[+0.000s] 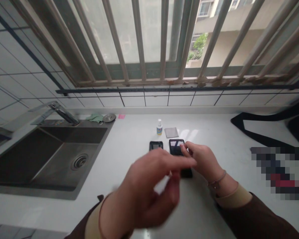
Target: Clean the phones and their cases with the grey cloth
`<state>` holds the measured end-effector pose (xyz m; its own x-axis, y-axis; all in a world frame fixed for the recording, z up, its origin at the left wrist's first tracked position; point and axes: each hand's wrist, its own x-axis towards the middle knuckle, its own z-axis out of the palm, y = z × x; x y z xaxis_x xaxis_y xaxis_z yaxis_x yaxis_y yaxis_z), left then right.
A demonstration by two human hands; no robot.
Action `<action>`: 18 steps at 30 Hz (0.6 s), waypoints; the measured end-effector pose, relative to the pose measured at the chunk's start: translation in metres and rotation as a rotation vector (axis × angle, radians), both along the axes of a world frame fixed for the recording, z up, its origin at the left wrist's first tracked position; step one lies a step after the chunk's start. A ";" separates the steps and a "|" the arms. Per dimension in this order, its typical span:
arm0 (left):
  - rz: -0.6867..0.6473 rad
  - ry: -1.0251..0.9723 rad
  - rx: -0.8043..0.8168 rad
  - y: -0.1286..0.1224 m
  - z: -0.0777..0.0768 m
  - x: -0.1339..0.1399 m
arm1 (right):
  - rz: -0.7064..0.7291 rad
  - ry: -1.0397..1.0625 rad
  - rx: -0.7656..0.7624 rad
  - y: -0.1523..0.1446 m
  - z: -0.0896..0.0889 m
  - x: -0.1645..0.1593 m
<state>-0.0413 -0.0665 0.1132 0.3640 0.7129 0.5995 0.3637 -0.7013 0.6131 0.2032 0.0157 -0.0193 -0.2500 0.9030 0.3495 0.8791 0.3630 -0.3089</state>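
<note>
My left hand (149,186) is in the foreground, slightly blurred, with the index finger stretched to the right and the thumb apart below it; nothing shows between them. Beyond it, my right hand (201,157) is closed in a pinch over the right side of a black smartphone (175,143) lying on the counter. Whatever is between those fingertips is too small to make out. My left hand hides part of that phone and the lower part of a second, smaller black phone-like device (156,144). Behind them stand a small white spray bottle (159,127) and a folded grey cloth (171,132).
A steel sink (77,186) with a faucet (64,113) is at the left. Near its back corner are a green cloth (95,117), a drain strainer (109,118) and a pink packet (121,116). Black straps (251,116) lie at the right on the white counter (129,132).
</note>
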 end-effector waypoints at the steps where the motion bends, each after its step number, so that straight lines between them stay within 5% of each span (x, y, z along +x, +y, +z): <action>1: 0.076 0.014 0.009 0.020 -0.015 -0.004 | 0.004 -0.007 0.005 0.000 0.000 -0.001; 5: 0.406 0.236 -0.083 0.086 -0.076 -0.028 | 0.023 -0.035 0.032 0.002 -0.002 -0.001; 8: 0.481 0.324 -0.159 0.106 -0.105 -0.042 | 0.041 -0.045 0.037 0.004 -0.003 0.000; 18: 0.425 0.336 -0.277 0.100 -0.119 -0.047 | -0.005 0.049 0.015 0.006 -0.001 0.005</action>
